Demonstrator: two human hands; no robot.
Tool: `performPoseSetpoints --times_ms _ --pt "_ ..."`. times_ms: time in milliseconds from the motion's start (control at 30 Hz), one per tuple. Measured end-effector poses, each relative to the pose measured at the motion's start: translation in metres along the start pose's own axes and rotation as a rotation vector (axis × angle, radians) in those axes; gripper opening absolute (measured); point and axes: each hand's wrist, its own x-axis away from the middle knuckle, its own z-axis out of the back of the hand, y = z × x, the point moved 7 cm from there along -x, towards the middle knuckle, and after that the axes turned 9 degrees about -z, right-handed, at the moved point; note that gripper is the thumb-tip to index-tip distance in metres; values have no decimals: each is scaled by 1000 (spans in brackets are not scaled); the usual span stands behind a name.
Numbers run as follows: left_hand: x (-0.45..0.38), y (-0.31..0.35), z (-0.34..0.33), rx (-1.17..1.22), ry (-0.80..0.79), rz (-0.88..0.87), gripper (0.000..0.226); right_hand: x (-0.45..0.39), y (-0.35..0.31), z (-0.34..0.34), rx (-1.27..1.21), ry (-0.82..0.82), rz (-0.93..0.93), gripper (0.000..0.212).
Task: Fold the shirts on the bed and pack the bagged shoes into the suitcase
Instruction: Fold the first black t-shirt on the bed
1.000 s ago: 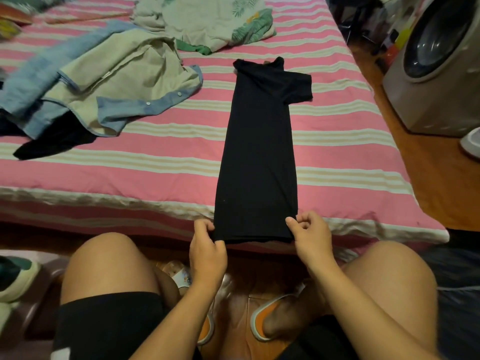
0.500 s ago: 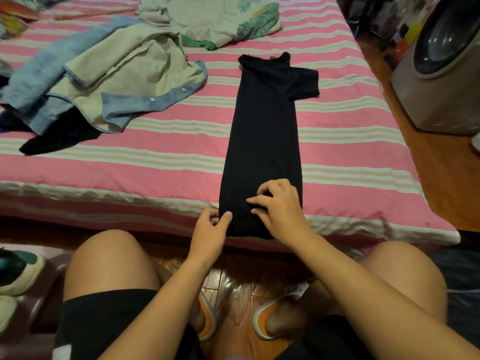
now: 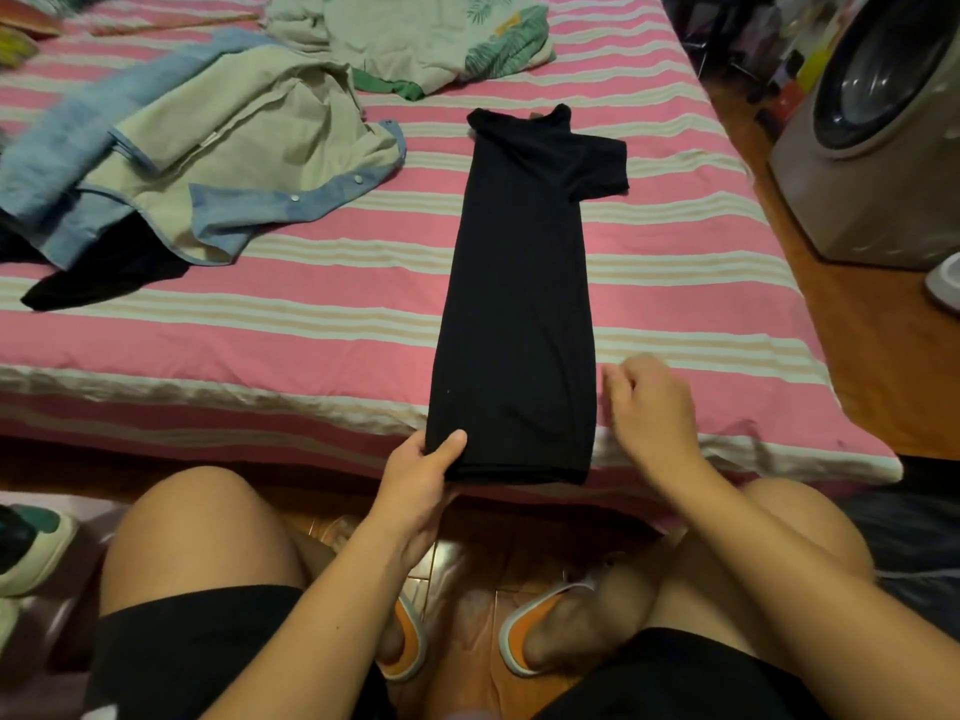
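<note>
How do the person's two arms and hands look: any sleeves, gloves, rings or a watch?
Both forearms are bare, with no sleeves in view. The left hand and the right hand wear no gloves. No ring, watch or bracelet shows on the fingers or wrists.

A bed (image 3: 260,324) under pink striped sheets fills the room; a washing machine (image 3: 878,132) stands right on dim reddish-brown floor tiles (image 3: 872,356).

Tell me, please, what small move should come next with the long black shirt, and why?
Probably the right hand should take the free near corner. The long black shirt lies as a narrow strip, one sleeve sticking out, and only the left hand pinches its hem, at the left corner. The right hand hovers beside it, holding nothing.
</note>
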Motion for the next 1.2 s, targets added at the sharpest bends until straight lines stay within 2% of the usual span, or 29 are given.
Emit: performPoseSetpoints --times_ms 33,133,200,267,400,533,600,667,733,800,867,933,1000,1067,1100,1200 --pt "1 0 2 -2 5 15 23 -10 1 7 -47 10 -46 15" --pt "4 4 15 -175 -4 30 23 -13 6 1 -62 -59 -159 7" --pt "3 10 21 -338 -3 -34 36 5 9 -14 -2 -101 -196 22" --pt "4 18 19 -396 9 -117 44 24 18 -28 30 -120 -225 31" --pt "5 16 15 -299 90 -92 23 42 24 -40 20 -92 -240 35" --pt "1 22 17 -519 46 -175 12 50 20 -28 -107 -33 -200 52" --pt "0 26 19 -584 46 -199 6 54 30 -22 -103 9 -241 50" --pt "-1 27 17 -659 23 -163 5 57 34 -31 -5 -107 -277 46" --pt "-5 29 14 -856 -70 -56 12 47 29 -37 208 -316 -277 41" --pt "-14 46 8 -1249 -269 60 23 26 12 -28 463 -544 -229 38" --pt "-34 82 1 -1583 -345 53 43 -10 -6 -7 556 -643 -216 44" --pt "-66 131 -24 -1642 -276 -151 47 -67 -27 13 435 -558 -247 46" --pt "-106 168 -57 -1587 -200 -374 37 -135 -43 19 247 -434 -284 40" --pt "-151 183 -88 -1558 -173 -542 25 -201 -54 17 215 -317 -278 36" --pt "-176 181 -100 -1572 -182 -581 26 -230 -56 15 223 -276 -285 33" --pt "-247 165 -124 -1674 -185 -608 50 -306 -41 -2 162 -177 -395 23"
